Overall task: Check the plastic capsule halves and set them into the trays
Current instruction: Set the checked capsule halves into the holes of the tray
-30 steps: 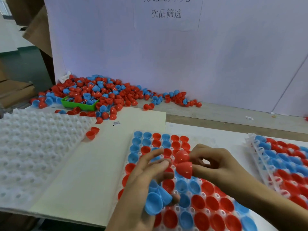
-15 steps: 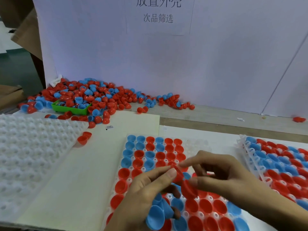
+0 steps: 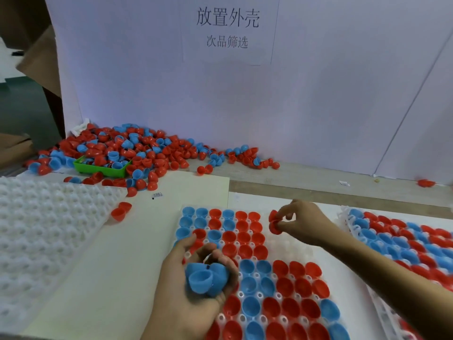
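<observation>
- On the sheet taped to the wall ahead of you, read large "放置外壳".
- Below it, on that sheet, smaller: "次品筛选".

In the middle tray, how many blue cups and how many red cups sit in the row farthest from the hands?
Blue halves: 3
Red halves: 3
Total: 6

Factory sorting bench: capsule-half heap, trays
</observation>
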